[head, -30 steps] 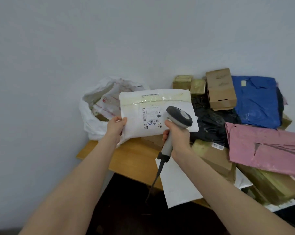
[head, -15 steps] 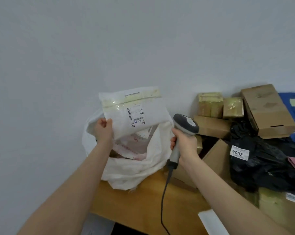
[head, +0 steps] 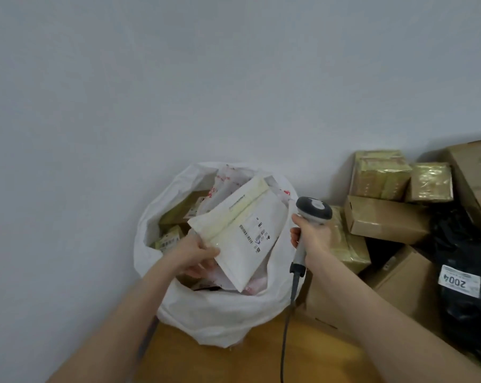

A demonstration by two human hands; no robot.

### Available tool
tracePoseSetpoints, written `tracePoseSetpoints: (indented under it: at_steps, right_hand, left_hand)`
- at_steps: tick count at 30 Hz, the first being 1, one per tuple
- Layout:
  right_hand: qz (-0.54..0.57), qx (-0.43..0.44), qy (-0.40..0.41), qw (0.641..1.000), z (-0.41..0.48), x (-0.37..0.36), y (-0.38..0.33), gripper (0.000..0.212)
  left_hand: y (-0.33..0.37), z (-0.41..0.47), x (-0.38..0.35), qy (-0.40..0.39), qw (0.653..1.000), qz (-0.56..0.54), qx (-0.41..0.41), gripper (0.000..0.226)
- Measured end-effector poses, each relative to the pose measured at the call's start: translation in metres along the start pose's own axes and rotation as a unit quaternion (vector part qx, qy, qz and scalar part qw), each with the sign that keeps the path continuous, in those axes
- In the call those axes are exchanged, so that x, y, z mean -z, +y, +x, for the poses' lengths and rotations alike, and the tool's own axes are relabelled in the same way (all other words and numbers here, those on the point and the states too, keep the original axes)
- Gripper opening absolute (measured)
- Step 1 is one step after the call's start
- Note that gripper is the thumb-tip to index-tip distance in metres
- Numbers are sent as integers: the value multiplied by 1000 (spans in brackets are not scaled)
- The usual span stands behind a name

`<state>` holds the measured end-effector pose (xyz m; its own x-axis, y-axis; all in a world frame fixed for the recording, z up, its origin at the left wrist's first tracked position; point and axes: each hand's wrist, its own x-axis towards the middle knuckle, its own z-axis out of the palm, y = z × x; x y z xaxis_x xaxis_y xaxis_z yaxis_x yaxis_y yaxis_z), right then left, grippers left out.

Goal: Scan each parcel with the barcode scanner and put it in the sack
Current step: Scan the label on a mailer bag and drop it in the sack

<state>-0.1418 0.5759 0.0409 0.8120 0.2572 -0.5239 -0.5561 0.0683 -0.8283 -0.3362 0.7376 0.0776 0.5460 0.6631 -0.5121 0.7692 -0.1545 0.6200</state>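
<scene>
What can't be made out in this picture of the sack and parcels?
Head view: text on the white mailer, too small and blurred.
Deeper contents of the sack, hidden by the mailer and the sack's wall.
The cable of the barcode scanner, far end cut off by the bottom edge.
Cardboard box at far right, cut off by the right edge.

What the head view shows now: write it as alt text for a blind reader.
A person's left hand holds a white mailer tilted over the open white sack, while the right hand grips a grey barcode scanner. Cardboard boxes and a black bag sit piled to the right.
</scene>
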Motion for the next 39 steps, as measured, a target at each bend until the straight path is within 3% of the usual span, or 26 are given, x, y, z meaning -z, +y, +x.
tracePoseSetpoints:
  at_steps: [2,3,5,6,7,9,12,17,22,25,30,35,39]
  right_hand:
    - [-10,1,2,1000,16,-2,3,25]
    - [-16,2,3,1000,24,-4,5,32]
    - [-37,6,10,999,40,-5,11,54]
    - [-63,5,19,998,46,-6,15,63]
    - [-95,5,31,995,52,-6,19,67]
    - [-151,7,50,987,62,-7,31,68]
    - [-199,-1,52,979,77,-11,50,65]
    - [-258,-30,58,964,91,-29,67,70]
    - [-257,-33,109,960,94,-38,63,49]
    - [-208,7,66,976,77,-40,43,33]
    - [-141,106,-11,984,22,-53,-17,25]
    - [-96,182,-99,974,-36,-83,-57,18]
    - [-91,213,-142,962,-60,-105,-61,16]
  left_hand:
    - [22,-5,18,8,997,81,-20,34]
    - [36,-3,22,64,989,125,-53,35]
    - [64,6,16,192,939,228,-171,25]
    - [77,11,7,209,908,284,-227,27]
    - [85,20,-4,186,880,357,-254,50]
    - [87,43,-28,110,830,497,-228,91]
    - [68,81,-52,94,785,580,-196,104]
    - [49,120,-49,100,820,536,-174,102]
    - [45,132,-47,111,839,501,-180,95]
    - [47,133,-42,112,850,481,-181,91]
    - [58,132,-15,130,883,418,-171,86]
    - [50,131,29,151,923,328,-129,79]
    - [31,124,26,184,933,294,-93,79]
